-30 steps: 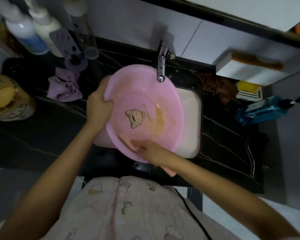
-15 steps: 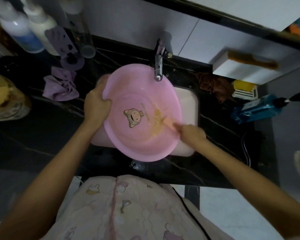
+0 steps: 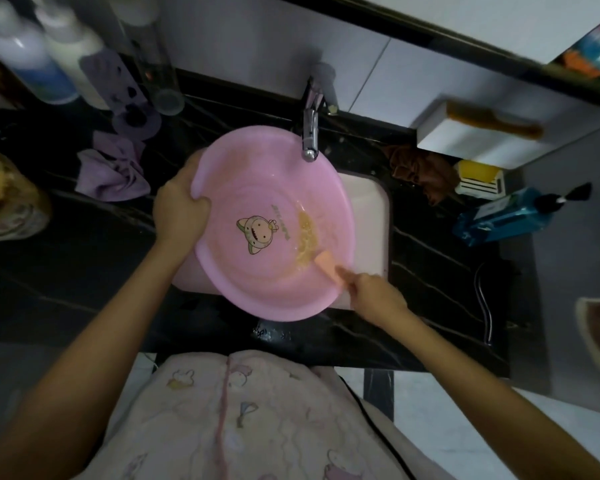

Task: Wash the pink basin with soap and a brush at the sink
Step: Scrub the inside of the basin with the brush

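The pink basin (image 3: 274,223) sits tilted over the white sink (image 3: 371,216) below the faucet (image 3: 310,140), left hand (image 3: 181,209) clamped on its rim, apparently to steady it. The right hand (image 3: 374,292) grips an orange brush (image 3: 326,265), which lies against the yellowish soap smear (image 3: 305,233).

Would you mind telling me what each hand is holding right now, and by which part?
The left hand grips the pink basin by its left rim; the right hand holds the orange brush by its handle.
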`<state>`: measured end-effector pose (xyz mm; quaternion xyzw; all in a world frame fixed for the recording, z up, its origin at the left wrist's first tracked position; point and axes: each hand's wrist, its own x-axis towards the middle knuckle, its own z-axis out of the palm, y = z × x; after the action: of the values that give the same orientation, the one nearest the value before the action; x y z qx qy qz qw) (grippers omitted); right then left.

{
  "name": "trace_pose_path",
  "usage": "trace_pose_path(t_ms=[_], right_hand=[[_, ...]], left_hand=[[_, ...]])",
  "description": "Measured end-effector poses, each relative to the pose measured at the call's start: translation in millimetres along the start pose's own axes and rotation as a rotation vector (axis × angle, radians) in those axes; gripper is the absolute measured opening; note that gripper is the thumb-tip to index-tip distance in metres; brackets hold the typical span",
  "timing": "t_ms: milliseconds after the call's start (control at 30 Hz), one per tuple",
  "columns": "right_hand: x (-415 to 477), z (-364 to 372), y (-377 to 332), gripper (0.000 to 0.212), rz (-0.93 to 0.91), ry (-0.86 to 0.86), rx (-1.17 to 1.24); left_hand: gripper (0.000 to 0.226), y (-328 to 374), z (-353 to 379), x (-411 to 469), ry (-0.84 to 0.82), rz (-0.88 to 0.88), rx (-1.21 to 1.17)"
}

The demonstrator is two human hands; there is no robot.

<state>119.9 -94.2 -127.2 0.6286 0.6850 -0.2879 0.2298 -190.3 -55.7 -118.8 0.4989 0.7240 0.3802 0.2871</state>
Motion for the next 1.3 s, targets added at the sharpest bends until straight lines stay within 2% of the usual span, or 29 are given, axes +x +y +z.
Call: trace_pose_path(t_ms=[67, 100, 200, 267, 367, 400, 433, 500, 567, 700, 733, 867, 900, 1033, 1067, 1167, 1233, 1300], right_hand=[[-22, 20, -10, 0.051, -0.123, -0.127, 0.143], [-25, 20, -6, 0.050, -0.135, -0.123, 0.132], [-4, 2, 18, 0.051, 0.051, 0.129, -0.076], [-7, 4, 15, 0.051, 0.082, 0.170, 0.011], [-39, 37, -15, 0.050, -0.175, -0.016, 0.201], [-43, 41, -13, 0.049, -0.211, -0.027, 0.212], [-38, 38, -6, 0.048, -0.175, 0.011, 0.172], [-19, 22, 16, 0.048, 0.031, 0.144, 0.069], [-17, 19, 15, 0.049, 0.120, 0.176, 0.114], [-45, 54, -28, 0.049, -0.244, -0.045, 0.338], [-41, 50, -24, 0.047, -0.242, -0.053, 0.340], [-10, 17, 14, 0.045, 0.082, 0.127, 0.192], [-11, 16, 9, 0.045, 0.100, 0.137, 0.208], [-41, 49, -28, 0.047, -0.182, -0.033, 0.346], [-41, 47, -24, 0.046, -0.172, -0.023, 0.355], [-20, 24, 8, 0.045, 0.043, 0.131, 0.161], [-17, 15, 1, 0.049, 0.127, 0.136, 0.096], [-25, 21, -38, 0.054, 0.023, 0.049, 0.147]], left_hand=[[0.073, -1, 0, 1, 0.000, 0.003, 0.005], [0.073, -2, 0, 2, 0.000, 0.001, 0.007], [0.074, -2, -2, 2, -0.011, -0.015, -0.015], [0.073, 2, -2, 1, -0.004, -0.009, -0.033], [0.070, 4, 0, 1, 0.004, 0.013, -0.002], [0.070, 3, 0, 2, 0.005, 0.023, 0.008], [0.070, -1, 1, 3, 0.000, 0.028, 0.010], [0.072, -6, 3, 5, -0.017, 0.028, 0.002], [0.072, -9, 3, 6, -0.020, 0.041, -0.011], [0.071, -7, 5, 6, -0.008, 0.038, -0.014], [0.072, -8, 5, 6, -0.004, 0.033, -0.016], [0.075, -17, 5, 6, -0.010, -0.007, -0.017], [0.075, -17, 5, 7, -0.008, -0.008, -0.021], [0.072, -15, 6, 10, -0.021, 0.017, -0.017], [0.072, -17, 5, 11, -0.020, 0.015, -0.015], [0.072, -16, 7, 7, -0.029, 0.004, -0.041], [0.073, -11, 8, 4, -0.010, 0.015, -0.052], [0.074, -6, 11, 3, 0.008, 0.027, -0.046]])
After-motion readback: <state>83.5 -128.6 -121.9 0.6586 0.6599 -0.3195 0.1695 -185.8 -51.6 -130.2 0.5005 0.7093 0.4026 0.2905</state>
